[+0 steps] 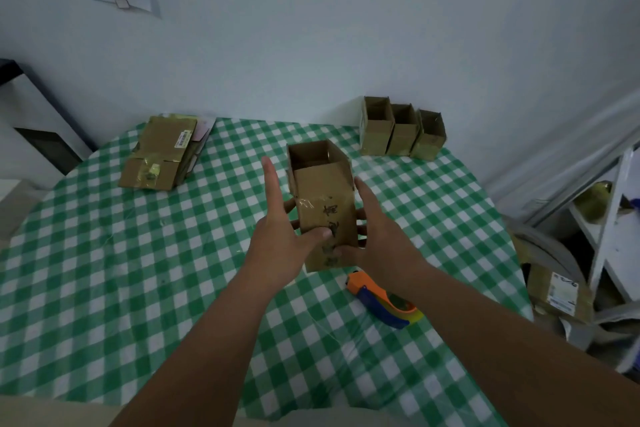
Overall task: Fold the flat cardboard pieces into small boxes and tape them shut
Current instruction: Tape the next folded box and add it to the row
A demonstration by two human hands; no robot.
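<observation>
Both hands — left hand [277, 232], right hand [372, 236] — clasp a small cardboard box [323, 204] from either side, above the checked worktop [138, 288], open end facing away. It looks light and easily dented — best held by its stiff side walls.

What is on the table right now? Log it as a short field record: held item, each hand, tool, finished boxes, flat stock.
held item: cardboard box, open end facing away, tape on its near side
left hand: thumb on the box's near face, index finger straight
right hand: grips the box's right side
tool: tape dispenser, lying on the checked tablecloth, untouched
finished boxes: three open-topped boxes in a row by the wall
flat stock: flat cardboard stack at far left
</observation>
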